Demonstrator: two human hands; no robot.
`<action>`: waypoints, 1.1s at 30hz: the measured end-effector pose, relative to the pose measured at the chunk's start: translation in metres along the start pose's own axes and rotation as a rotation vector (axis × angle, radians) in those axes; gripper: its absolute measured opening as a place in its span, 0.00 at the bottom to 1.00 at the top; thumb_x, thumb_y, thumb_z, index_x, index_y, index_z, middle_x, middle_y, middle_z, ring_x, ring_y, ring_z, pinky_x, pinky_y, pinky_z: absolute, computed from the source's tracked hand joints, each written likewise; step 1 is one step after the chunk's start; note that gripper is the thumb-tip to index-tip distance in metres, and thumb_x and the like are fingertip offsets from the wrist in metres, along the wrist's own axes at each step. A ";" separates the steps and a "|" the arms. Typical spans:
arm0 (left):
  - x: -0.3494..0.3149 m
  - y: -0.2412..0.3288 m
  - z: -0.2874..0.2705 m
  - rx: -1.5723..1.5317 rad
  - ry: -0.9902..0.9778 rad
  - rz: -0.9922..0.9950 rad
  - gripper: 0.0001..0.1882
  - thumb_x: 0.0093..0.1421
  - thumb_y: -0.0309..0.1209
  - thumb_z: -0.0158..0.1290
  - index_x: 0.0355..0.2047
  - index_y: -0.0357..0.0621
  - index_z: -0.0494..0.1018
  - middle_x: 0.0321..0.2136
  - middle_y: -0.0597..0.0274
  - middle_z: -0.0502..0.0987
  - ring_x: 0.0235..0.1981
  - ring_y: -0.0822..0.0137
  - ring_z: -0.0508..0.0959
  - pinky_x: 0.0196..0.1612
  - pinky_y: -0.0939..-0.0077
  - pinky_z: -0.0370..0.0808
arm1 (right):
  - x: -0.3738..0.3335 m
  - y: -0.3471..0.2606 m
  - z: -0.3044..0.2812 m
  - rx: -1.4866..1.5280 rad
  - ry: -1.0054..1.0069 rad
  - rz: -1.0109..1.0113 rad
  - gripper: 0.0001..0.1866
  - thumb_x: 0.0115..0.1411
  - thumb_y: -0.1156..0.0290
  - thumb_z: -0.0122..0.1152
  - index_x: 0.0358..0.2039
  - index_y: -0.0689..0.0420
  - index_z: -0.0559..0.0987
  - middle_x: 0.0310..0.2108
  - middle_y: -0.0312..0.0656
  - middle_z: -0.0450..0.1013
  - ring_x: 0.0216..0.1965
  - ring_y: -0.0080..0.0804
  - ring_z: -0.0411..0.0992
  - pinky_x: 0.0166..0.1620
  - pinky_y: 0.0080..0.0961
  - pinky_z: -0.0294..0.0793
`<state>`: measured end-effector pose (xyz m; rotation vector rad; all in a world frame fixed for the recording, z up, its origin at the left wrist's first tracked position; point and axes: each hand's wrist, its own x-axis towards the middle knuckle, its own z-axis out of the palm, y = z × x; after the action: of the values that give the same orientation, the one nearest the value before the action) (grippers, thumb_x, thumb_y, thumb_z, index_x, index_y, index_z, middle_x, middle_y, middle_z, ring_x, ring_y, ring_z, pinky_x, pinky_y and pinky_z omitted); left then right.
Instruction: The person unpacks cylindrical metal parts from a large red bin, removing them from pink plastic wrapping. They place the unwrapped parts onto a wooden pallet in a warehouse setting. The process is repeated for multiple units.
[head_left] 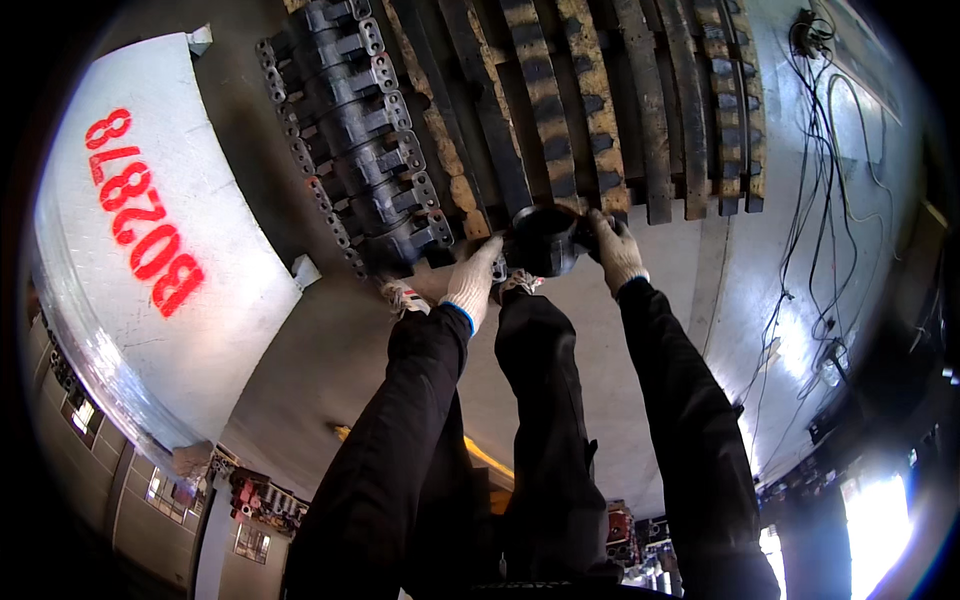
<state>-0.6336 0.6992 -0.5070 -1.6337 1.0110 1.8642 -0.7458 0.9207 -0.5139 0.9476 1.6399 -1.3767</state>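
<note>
A dark metal casting with a round, cup-like middle is held out low in front of me, above my shoe, at the near end of the wooden slats. My left hand, in a pale knitted glove with a blue cuff edge, is closed on its left end. On the opposite end my right hand, gloved alike, grips it from the side. Glove and casting hide most of the fingertips. Just left of it runs a row of similar dark castings with bolt-holed end flanges, packed side by side.
Worn wooden slats with dark stains lie ahead, from centre to right. A large pale wrapped block with red markings stands at the left. Loose black cables trail over the floor on the right. A yellow strip shows behind my legs.
</note>
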 end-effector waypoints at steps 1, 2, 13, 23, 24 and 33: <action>0.011 -0.003 0.001 -0.033 -0.020 -0.001 0.38 0.59 0.49 0.60 0.62 0.36 0.65 0.55 0.55 0.73 0.54 0.62 0.70 0.59 0.70 0.63 | 0.013 -0.004 0.001 -0.062 -0.011 -0.003 0.28 0.64 0.50 0.62 0.51 0.63 0.74 0.44 0.41 0.76 0.40 0.28 0.73 0.43 0.22 0.72; 0.020 -0.006 0.001 -0.067 -0.039 -0.001 0.38 0.59 0.48 0.60 0.62 0.37 0.65 0.55 0.56 0.73 0.53 0.62 0.71 0.58 0.70 0.64 | 0.023 -0.006 0.003 -0.048 -0.024 0.011 0.28 0.63 0.50 0.61 0.51 0.63 0.75 0.43 0.40 0.76 0.42 0.28 0.72 0.45 0.23 0.71; 0.062 -0.009 0.016 0.194 -0.027 0.167 0.27 0.62 0.42 0.56 0.54 0.36 0.69 0.47 0.53 0.77 0.47 0.61 0.75 0.53 0.70 0.68 | 0.090 -0.002 -0.008 -0.356 -0.043 0.032 0.27 0.66 0.49 0.56 0.57 0.56 0.74 0.44 0.35 0.73 0.40 0.22 0.70 0.42 0.19 0.70; 0.066 -0.016 0.015 0.503 0.062 0.389 0.24 0.65 0.45 0.53 0.49 0.37 0.70 0.42 0.45 0.78 0.46 0.50 0.78 0.49 0.65 0.71 | 0.093 0.013 -0.010 -0.417 0.019 -0.272 0.22 0.66 0.57 0.58 0.52 0.59 0.75 0.42 0.40 0.76 0.45 0.29 0.71 0.51 0.25 0.68; 0.061 -0.013 0.016 0.520 0.075 0.379 0.24 0.65 0.46 0.53 0.49 0.36 0.70 0.43 0.44 0.78 0.47 0.49 0.78 0.50 0.65 0.71 | 0.097 0.013 -0.014 -0.452 0.004 -0.261 0.21 0.66 0.57 0.58 0.53 0.59 0.74 0.42 0.40 0.76 0.45 0.29 0.71 0.51 0.25 0.68; 0.041 0.003 0.015 0.299 -0.032 0.216 0.22 0.65 0.38 0.53 0.53 0.33 0.70 0.49 0.45 0.77 0.50 0.53 0.77 0.54 0.66 0.69 | 0.097 0.002 -0.027 -0.551 -0.073 -0.139 0.21 0.67 0.60 0.56 0.55 0.59 0.74 0.41 0.36 0.75 0.43 0.24 0.70 0.49 0.22 0.68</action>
<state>-0.6530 0.7037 -0.5457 -1.3609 1.4233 1.7598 -0.7869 0.9534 -0.5993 0.4628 1.9129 -0.9452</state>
